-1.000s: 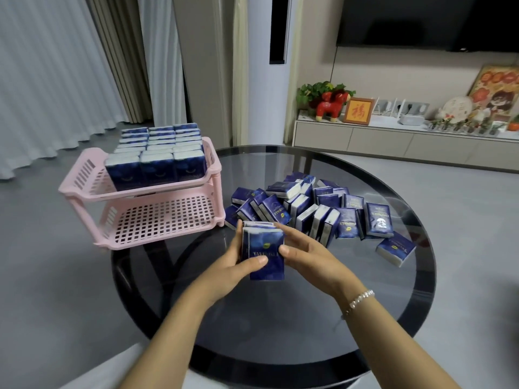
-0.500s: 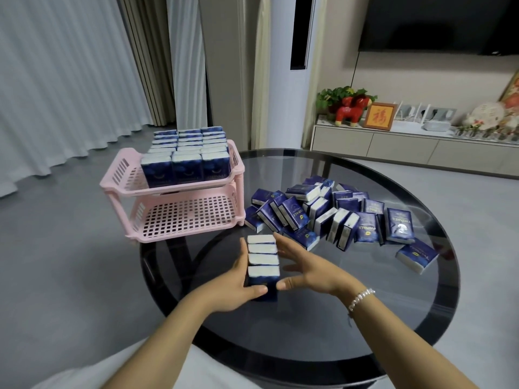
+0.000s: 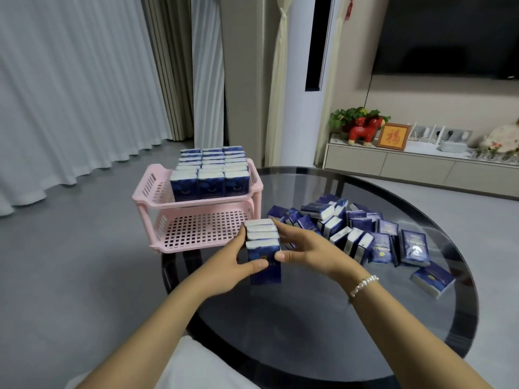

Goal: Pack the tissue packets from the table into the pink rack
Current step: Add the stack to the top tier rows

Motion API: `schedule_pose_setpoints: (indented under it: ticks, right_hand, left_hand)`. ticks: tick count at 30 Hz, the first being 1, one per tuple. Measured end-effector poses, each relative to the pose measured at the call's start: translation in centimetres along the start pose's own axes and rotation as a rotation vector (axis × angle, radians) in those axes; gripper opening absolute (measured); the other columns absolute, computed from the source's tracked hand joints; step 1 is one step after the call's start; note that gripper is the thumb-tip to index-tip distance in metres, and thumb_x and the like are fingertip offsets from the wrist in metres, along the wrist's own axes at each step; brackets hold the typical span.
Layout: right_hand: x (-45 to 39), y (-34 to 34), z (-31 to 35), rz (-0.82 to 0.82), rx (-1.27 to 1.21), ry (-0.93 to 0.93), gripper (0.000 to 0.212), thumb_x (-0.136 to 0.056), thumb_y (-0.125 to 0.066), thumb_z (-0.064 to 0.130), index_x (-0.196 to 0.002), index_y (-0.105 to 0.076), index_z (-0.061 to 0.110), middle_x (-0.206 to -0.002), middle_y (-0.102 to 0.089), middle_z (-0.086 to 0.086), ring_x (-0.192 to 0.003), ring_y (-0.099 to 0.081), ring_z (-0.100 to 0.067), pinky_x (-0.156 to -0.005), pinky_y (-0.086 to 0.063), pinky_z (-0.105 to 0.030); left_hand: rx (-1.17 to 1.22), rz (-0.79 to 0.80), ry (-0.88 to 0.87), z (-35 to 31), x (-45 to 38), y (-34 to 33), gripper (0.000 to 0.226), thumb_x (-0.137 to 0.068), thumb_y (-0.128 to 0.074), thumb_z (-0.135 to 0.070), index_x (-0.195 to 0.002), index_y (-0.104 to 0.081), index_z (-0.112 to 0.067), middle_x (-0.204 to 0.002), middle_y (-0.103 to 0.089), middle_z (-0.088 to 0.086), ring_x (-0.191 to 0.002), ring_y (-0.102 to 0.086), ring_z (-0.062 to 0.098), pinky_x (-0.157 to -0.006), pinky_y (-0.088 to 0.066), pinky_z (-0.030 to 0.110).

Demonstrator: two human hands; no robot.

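A row of several blue-and-white tissue packets point(image 3: 262, 249) is held upright between my left hand point(image 3: 224, 269) and my right hand point(image 3: 306, 248), thumbs pressed on the front packet. The row is just in front of the pink rack's point(image 3: 157, 192) lower shelf point(image 3: 202, 228), which holds nothing. The upper shelf carries rows of packed tissue packets point(image 3: 210, 172). A loose pile of tissue packets point(image 3: 362, 234) lies on the round dark glass table point(image 3: 393, 318) to the right of my hands.
The rack stands at the table's left edge, above grey floor point(image 3: 70, 262). One packet point(image 3: 432, 279) lies apart near the right rim. Behind are curtains, a low cabinet point(image 3: 407, 167) with a red figurine and a framed picture, and a wall screen.
Both hands have carried the row of packets from the table's middle to the left, up to the front of the rack's lower shelf. The view has turned left too.
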State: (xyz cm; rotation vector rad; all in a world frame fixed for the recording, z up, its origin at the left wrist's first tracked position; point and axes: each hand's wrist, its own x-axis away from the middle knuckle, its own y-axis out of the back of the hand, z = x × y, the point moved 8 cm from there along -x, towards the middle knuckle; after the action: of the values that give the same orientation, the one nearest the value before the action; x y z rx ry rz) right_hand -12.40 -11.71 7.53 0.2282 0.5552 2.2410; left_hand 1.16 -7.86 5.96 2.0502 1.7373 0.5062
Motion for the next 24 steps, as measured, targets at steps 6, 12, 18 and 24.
schedule_pose_setpoints:
  ticks: [6,12,18,24]
  right_hand:
    - [-3.1,0.3,6.8,0.0,0.027,0.129,0.063,-0.088,-0.059,0.034,-0.144,-0.031,0.032,-0.136,-0.052,0.013,-0.125,-0.049,-0.006,-0.103,-0.044,-0.036]
    - [-7.6,-0.2,12.0,-0.017,0.06,0.222,0.078,-0.08,-0.062,0.051,-0.146,-0.027,0.029,-0.142,-0.045,0.009,-0.126,-0.048,-0.008,-0.107,-0.04,-0.041]
    - [-13.0,-1.5,15.3,0.035,0.037,0.258,0.066,-0.089,-0.06,0.034,-0.146,-0.027,0.028,-0.144,-0.044,0.006,-0.129,-0.044,-0.012,-0.105,-0.042,-0.042]
    - [-19.8,-2.4,17.2,0.051,0.013,0.235,0.078,-0.087,-0.063,0.023,-0.149,-0.016,0.025,-0.152,-0.03,0.001,-0.135,-0.035,-0.014,-0.11,-0.036,-0.037]
  left_hand:
    - [-0.083,-0.13,-0.092,-4.0,1.1,7.0,0.081,-0.085,-0.062,-0.041,-0.149,-0.013,-0.035,-0.143,-0.032,-0.023,-0.132,-0.034,0.001,-0.102,-0.032,0.015]
    - [-0.088,-0.227,-0.09,-5.5,1.5,13.9,0.087,-0.076,-0.064,-0.055,-0.148,-0.02,-0.038,-0.139,-0.042,-0.024,-0.126,-0.047,0.003,-0.105,-0.039,0.025]
    - [-0.054,-0.277,-0.109,-5.3,0.8,19.6,0.053,-0.085,-0.065,-0.036,-0.12,-0.034,-0.061,-0.125,-0.052,-0.021,-0.115,-0.053,0.005,-0.087,-0.046,0.017]
    - [-0.045,-0.31,-0.069,-2.8,-1.9,25.9,0.07,-0.079,-0.068,-0.043,-0.133,-0.027,-0.06,-0.141,-0.041,-0.012,-0.129,-0.041,0.009,-0.109,-0.038,0.038]
